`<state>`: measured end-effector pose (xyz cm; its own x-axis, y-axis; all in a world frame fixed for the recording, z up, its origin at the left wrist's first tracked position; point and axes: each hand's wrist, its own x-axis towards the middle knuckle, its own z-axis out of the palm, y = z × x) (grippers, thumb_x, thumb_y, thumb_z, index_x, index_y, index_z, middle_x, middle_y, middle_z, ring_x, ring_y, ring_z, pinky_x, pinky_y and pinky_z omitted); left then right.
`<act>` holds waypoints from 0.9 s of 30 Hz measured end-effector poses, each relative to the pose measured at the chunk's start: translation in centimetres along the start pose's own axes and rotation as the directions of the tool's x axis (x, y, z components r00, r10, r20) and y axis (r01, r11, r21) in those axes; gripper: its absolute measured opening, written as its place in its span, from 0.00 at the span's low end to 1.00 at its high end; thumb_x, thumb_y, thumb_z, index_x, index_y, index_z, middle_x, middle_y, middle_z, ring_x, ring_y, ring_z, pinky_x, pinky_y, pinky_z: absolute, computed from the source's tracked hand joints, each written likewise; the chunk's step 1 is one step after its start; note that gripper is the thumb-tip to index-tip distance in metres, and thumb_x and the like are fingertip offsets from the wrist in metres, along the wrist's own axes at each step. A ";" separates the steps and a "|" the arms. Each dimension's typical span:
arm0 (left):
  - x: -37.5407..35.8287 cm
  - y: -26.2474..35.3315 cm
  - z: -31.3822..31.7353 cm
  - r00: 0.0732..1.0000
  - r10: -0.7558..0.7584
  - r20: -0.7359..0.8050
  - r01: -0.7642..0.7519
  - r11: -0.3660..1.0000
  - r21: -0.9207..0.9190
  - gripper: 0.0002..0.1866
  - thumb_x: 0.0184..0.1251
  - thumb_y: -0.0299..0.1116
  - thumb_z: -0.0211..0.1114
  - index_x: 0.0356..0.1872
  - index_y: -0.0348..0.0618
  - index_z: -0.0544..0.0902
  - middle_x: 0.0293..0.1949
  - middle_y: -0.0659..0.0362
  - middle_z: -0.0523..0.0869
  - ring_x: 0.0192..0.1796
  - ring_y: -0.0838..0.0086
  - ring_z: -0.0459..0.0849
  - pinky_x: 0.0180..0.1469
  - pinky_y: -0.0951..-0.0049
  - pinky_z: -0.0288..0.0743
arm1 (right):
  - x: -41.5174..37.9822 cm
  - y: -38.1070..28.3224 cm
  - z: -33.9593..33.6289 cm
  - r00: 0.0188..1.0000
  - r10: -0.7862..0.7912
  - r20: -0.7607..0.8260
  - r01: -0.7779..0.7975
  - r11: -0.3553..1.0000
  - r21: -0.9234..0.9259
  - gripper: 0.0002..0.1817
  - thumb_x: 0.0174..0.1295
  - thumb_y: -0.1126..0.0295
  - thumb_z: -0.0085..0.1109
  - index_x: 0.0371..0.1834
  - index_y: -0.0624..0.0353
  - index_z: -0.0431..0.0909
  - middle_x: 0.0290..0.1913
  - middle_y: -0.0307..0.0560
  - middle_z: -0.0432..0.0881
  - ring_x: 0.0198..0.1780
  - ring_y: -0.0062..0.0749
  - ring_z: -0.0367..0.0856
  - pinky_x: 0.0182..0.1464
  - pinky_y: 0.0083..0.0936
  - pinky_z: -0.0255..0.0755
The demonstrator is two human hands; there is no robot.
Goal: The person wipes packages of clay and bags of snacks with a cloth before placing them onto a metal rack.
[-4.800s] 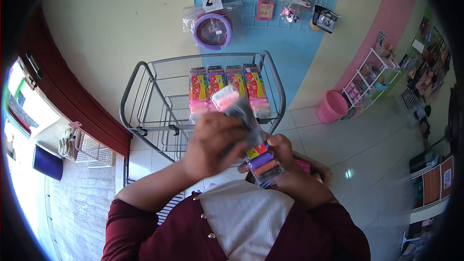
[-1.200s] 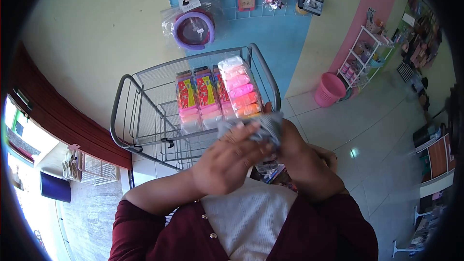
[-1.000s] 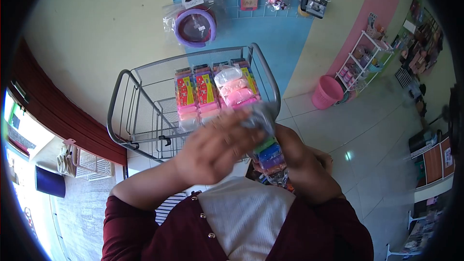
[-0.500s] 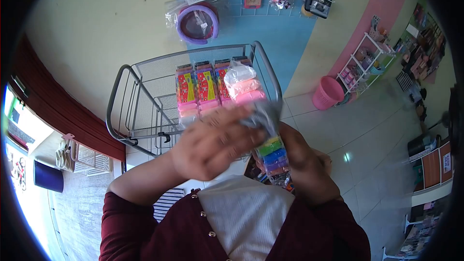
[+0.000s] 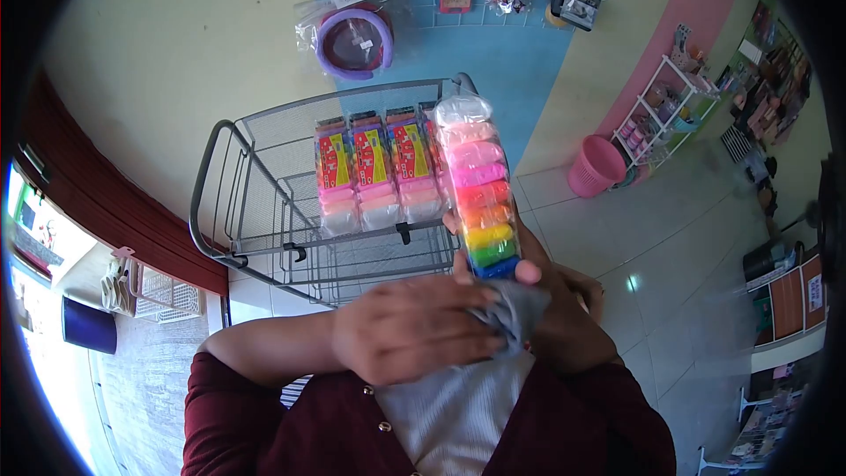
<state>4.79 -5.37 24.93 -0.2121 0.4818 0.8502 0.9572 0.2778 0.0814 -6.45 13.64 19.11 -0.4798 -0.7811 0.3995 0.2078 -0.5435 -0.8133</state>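
Observation:
My right hand grips the lower end of a long clear pack of rainbow clay sticks and holds it upright in front of me. My left hand is closed on a grey cloth pressed against the bottom of that pack. Behind the pack stands a grey wire trolley. On its top shelf lie three similar clay packs side by side, with red and yellow labels.
Packaged toys hang on a blue grid panel on the wall behind the trolley. A pink bin and a white rack of goods stand at the right on the tiled floor. A dark red curtain is at the left.
The cloth has slid down from the middle of the pack to its bottom end. The whole row of coloured sticks now shows, and the pack is raised higher.

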 end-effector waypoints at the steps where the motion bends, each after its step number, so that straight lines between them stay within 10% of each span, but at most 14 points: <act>1: 1.0 -0.2 -1.7 0.994 -0.061 -0.086 0.055 0.996 -0.073 0.15 0.61 0.17 0.59 0.48 0.27 0.84 0.46 0.46 0.88 0.56 0.53 0.87 0.64 0.54 0.78 | 0.2 -2.8 3.6 0.939 0.148 -0.311 -0.260 0.897 -0.358 0.53 0.57 0.45 0.70 0.78 0.62 0.52 0.64 0.55 0.74 0.59 0.38 0.80 0.58 0.36 0.77; 2: 1.7 -0.1 -3.0 0.974 -0.155 -0.168 0.168 0.984 0.063 0.16 0.61 0.15 0.56 0.50 0.26 0.83 0.46 0.45 0.88 0.55 0.52 0.87 0.64 0.52 0.77 | 0.3 -2.2 3.0 0.940 0.148 -0.308 -0.259 0.897 -0.359 0.53 0.57 0.45 0.70 0.78 0.62 0.52 0.64 0.55 0.74 0.59 0.38 0.80 0.58 0.36 0.77; 4: 3.2 -0.7 -4.4 0.904 -0.281 -0.322 0.382 0.869 0.314 0.20 0.61 0.14 0.56 0.55 0.26 0.80 0.48 0.42 0.87 0.54 0.48 0.86 0.63 0.50 0.77 | 0.6 -0.7 1.8 0.957 0.280 -0.077 -0.238 0.908 0.345 0.48 0.58 0.51 0.67 0.76 0.65 0.55 0.62 0.57 0.75 0.59 0.43 0.80 0.59 0.41 0.78; 8: 1.8 -3.5 -2.9 0.933 -0.353 -0.067 0.349 0.842 0.411 0.25 0.56 0.14 0.61 0.58 0.32 0.80 0.52 0.46 0.85 0.56 0.49 0.85 0.63 0.54 0.77 | 1.1 -0.2 1.9 0.979 0.195 0.065 -0.200 0.827 0.525 0.37 0.68 0.50 0.52 0.72 0.66 0.62 0.62 0.58 0.77 0.60 0.46 0.80 0.62 0.46 0.75; 12: -0.7 -1.5 0.5 0.968 -0.193 0.159 0.129 0.930 0.344 0.21 0.55 0.24 0.66 0.54 0.38 0.85 0.51 0.55 0.86 0.59 0.57 0.85 0.60 0.63 0.82 | 0.8 -1.4 1.0 0.924 0.198 -0.328 -0.078 0.936 0.344 0.37 0.78 0.40 0.32 0.68 0.65 0.67 0.55 0.54 0.81 0.52 0.40 0.83 0.55 0.34 0.78; 16: -0.7 -0.4 0.2 0.958 -0.040 0.283 -0.015 0.982 0.189 0.20 0.54 0.16 0.66 0.50 0.39 0.87 0.50 0.55 0.89 0.59 0.60 0.87 0.58 0.68 0.82 | 1.1 -1.1 0.5 0.967 0.204 -0.150 -0.134 0.914 0.382 0.39 0.77 0.37 0.32 0.67 0.65 0.68 0.48 0.51 0.81 0.43 0.33 0.82 0.47 0.31 0.79; 18: -1.0 -1.8 0.1 0.978 -0.037 0.206 -0.047 0.921 0.387 0.18 0.55 0.18 0.67 0.50 0.36 0.87 0.49 0.54 0.89 0.59 0.57 0.86 0.56 0.70 0.82 | 0.8 -1.1 1.1 0.834 0.412 -0.368 -0.291 0.894 0.341 0.42 0.74 0.34 0.33 0.67 0.65 0.67 0.47 0.55 0.81 0.47 0.43 0.83 0.51 0.38 0.80; 22: 2.2 -3.8 -2.3 0.955 -0.293 -0.048 0.282 0.846 0.453 0.25 0.47 0.10 0.59 0.51 0.31 0.85 0.50 0.48 0.88 0.59 0.52 0.85 0.57 0.61 0.84 | 0.6 -2.1 2.2 0.888 0.436 -0.147 -0.353 0.850 0.391 0.41 0.74 0.35 0.34 0.65 0.67 0.69 0.46 0.52 0.81 0.39 0.38 0.85 0.40 0.36 0.82; 25: 0.7 -1.8 0.0 0.980 -0.156 0.127 0.104 0.933 0.344 0.22 0.50 0.16 0.66 0.51 0.35 0.86 0.49 0.50 0.88 0.60 0.56 0.85 0.61 0.61 0.82 | 1.6 -3.2 2.5 0.798 0.462 -0.387 -0.246 0.836 0.490 0.38 0.75 0.36 0.35 0.60 0.65 0.72 0.45 0.52 0.83 0.41 0.34 0.86 0.44 0.32 0.82; 27: -0.3 -0.3 1.0 0.958 -0.041 0.285 -0.004 0.987 0.158 0.21 0.54 0.21 0.66 0.52 0.37 0.86 0.52 0.52 0.88 0.60 0.60 0.85 0.61 0.66 0.81 | 1.6 -2.6 1.0 0.934 0.302 -0.190 -0.196 0.878 0.436 0.38 0.76 0.37 0.35 0.60 0.65 0.73 0.47 0.52 0.83 0.41 0.32 0.84 0.45 0.30 0.81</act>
<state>4.40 -4.75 24.09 -0.2986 0.6865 0.6629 0.9150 0.4034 -0.0055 -6.91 13.53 22.31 -0.5471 -0.8357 0.0472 0.6481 -0.4586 -0.6080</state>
